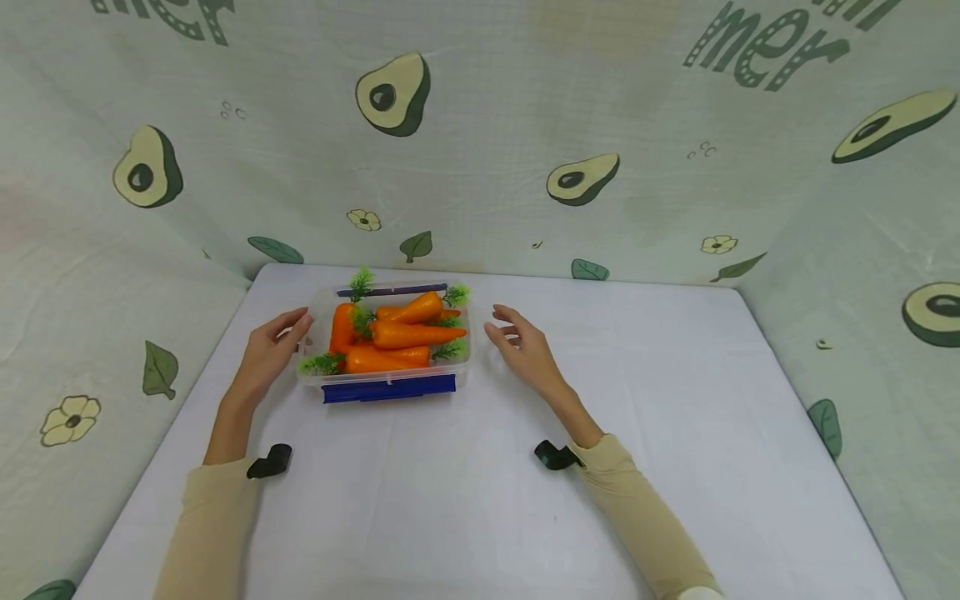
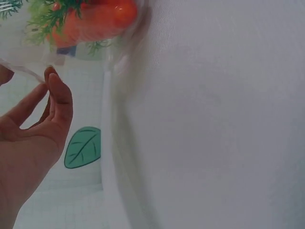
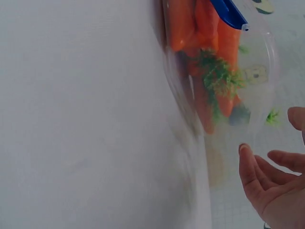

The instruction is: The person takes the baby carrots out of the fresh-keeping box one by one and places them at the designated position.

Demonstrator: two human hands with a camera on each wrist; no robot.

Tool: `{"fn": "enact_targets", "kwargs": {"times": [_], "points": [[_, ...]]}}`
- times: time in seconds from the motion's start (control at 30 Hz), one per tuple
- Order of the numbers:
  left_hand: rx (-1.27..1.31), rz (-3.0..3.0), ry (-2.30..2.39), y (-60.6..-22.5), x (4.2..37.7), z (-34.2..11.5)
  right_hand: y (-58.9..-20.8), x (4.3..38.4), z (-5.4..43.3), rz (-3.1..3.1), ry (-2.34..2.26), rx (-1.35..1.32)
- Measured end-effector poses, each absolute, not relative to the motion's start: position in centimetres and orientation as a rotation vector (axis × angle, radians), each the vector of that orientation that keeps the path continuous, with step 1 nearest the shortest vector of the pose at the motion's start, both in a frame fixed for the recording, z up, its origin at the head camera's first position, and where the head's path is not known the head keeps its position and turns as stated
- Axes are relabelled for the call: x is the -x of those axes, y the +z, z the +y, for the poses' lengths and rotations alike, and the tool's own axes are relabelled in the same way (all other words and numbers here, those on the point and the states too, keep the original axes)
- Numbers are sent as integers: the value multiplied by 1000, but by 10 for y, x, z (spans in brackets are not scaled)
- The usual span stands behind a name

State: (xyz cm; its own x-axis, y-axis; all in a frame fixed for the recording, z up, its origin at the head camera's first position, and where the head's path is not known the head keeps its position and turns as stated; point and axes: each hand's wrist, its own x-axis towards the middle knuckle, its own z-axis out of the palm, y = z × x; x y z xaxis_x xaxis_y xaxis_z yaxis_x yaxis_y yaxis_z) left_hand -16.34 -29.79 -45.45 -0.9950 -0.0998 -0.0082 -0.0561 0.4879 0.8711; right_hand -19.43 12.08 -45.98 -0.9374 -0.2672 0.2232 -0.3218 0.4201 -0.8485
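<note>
A clear plastic box (image 1: 390, 379) with blue side latches stands on the white table, full of several orange carrots (image 1: 416, 335) with green leafy tops. At its left side is my left hand (image 1: 272, 348), the fingertips at the rim, fingers loosely bent. In the left wrist view that hand (image 2: 45, 119) reaches the clear edge; whether it presses there I cannot tell. My right hand (image 1: 525, 346) hovers beside the right end of the box, apart from it. Its fingers are relaxed with nothing between them, as the right wrist view of the hand (image 3: 274, 183) also shows.
A white cloth covers the table (image 1: 450, 500). Pale fabric walls (image 1: 480, 125) printed with avocados, leaves and flowers rise at the back and both sides. Black wrist cameras (image 1: 272, 461) sit near both cuffs.
</note>
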Motion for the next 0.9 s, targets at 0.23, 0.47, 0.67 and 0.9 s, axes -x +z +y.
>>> {"fn": "enact_targets", "kwargs": {"times": [0.23,0.47,0.67,0.9], "points": [[-230,-2667,-1717,-443,160,-292,-462,195,106,-2663,1615,-516],[-281,-2628,-1807,-456,167,-298,-464,195,97,-2687,1666,-541],[-290,-2660,-1768,-450,166,-298,-463,197,94,-2629,1811,-522],[-267,-2629,-1803,-449,167,-299,-457,198,94,-2626,1907,-430]]}}
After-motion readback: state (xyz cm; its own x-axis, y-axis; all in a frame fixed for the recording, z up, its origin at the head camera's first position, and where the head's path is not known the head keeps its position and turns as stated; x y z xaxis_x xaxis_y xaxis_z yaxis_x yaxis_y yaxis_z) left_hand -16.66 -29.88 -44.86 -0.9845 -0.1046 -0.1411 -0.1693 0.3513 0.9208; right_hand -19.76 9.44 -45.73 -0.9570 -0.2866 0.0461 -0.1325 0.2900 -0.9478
